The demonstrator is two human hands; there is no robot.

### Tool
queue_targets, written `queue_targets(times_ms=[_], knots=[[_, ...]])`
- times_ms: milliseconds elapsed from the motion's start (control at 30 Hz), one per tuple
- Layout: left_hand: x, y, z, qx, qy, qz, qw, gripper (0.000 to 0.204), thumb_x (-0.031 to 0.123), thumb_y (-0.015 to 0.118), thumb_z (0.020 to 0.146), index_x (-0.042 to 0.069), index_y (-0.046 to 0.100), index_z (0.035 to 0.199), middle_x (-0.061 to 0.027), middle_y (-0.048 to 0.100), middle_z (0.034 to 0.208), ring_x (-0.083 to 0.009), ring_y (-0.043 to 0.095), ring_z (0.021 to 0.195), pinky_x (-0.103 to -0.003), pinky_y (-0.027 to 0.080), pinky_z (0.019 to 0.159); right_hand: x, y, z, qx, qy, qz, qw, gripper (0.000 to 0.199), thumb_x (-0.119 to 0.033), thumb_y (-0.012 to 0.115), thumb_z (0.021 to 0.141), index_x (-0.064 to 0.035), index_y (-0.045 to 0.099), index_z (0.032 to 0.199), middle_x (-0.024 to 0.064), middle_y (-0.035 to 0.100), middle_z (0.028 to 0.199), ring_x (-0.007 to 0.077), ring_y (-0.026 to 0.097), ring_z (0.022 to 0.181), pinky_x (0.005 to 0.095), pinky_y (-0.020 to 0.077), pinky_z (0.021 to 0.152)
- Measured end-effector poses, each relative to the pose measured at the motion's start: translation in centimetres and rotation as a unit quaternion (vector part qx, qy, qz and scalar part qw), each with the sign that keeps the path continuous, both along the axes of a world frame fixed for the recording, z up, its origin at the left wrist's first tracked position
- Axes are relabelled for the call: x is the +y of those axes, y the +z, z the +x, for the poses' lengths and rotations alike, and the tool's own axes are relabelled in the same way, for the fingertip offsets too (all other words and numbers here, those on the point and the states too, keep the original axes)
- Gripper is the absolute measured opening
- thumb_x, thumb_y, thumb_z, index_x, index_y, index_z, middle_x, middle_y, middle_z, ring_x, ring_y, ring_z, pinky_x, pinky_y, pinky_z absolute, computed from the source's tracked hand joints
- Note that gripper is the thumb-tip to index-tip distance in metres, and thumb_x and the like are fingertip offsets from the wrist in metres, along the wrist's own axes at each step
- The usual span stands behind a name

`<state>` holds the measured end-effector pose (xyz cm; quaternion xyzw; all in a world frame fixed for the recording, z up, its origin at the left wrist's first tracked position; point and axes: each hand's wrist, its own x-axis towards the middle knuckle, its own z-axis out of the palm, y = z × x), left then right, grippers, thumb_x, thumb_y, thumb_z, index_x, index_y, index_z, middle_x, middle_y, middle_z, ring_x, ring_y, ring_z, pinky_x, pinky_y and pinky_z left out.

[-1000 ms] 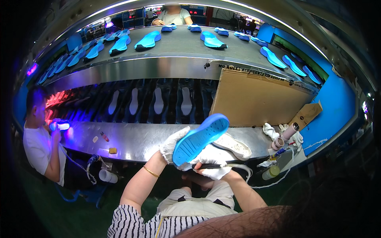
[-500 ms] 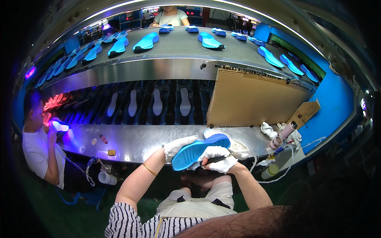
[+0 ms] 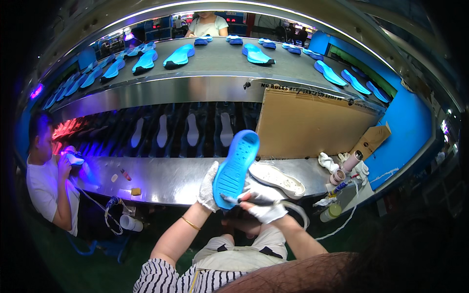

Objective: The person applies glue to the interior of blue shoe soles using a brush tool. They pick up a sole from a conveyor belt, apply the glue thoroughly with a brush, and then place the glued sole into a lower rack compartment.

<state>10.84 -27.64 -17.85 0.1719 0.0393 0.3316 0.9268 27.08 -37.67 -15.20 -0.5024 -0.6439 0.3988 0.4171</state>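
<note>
A blue shoe sole (image 3: 230,173) stands nearly upright above the bench edge, its grooved and dimpled face toward me. My gloved left hand (image 3: 208,189) grips its left edge near the lower end, most of the fingers hidden behind it. My right hand (image 3: 266,210), in a white glove with bare fingertips, is closed on a slim pen-like tool (image 3: 230,199), whose pale tip is at the sole's lower end. From that hand a pale tube (image 3: 300,211) loops off to the right. Just right of the blue sole, a white shoe sole (image 3: 277,179) lies on the bench.
Blue soles (image 3: 180,56) line the upper conveyor; greyish soles (image 3: 192,130) sit in the dark lower rack. A cardboard sheet (image 3: 312,124) leans at right. Cups (image 3: 337,176), gloves and a lidded jar (image 3: 331,212) stand at the bench's right end. A co-worker (image 3: 51,180) sits at left.
The blue sole has swung from slanting to nearly upright, its far end rising. My right hand has moved down and left, and the white sole is now more exposed.
</note>
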Motion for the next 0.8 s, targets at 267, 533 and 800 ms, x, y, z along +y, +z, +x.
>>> queue_targets(times_ms=[267,533,800], knots=[[-1.2,-2.5,0.1,0.000,0.070,0.004,0.998,0.051,0.041,0.032,0.091,0.000,0.050,0.115,-0.0167,0.059,0.105,-0.0302,0.059,0.093,-0.043,0.047,0.086,-0.6,1.2,-1.8,0.152,0.015,-0.098,0.983,0.010,-0.004,0.064,0.079,-0.0036,0.060,0.088,0.0033,0.060,0.076,0.0109,0.057,0.069,0.0232,0.0469,0.060],[-3.1,-1.7,0.6,0.023,0.125,-0.043,0.991,0.048,0.039,0.034,0.090,0.001,0.052,0.111,-0.0145,0.061,0.099,-0.0270,0.059,0.090,-0.037,0.048,0.083,0.1,0.4,-3.4,-0.044,0.024,0.296,0.954,0.017,-0.002,0.070,0.068,-0.0071,0.058,0.079,0.0082,0.058,0.074,0.0215,0.058,0.069,0.0299,0.0458,0.063],[-4.6,-1.5,0.3,-0.034,0.050,-0.007,0.998,0.053,0.039,0.034,0.090,0.002,0.041,0.127,-0.0162,0.053,0.117,-0.0338,0.054,0.105,-0.047,0.042,0.094,4.5,-0.1,-0.7,0.112,-0.157,0.273,0.942,0.015,0.006,0.064,0.075,-0.0006,0.059,0.087,0.0077,0.062,0.078,0.0109,0.060,0.069,0.0241,0.0492,0.065]])
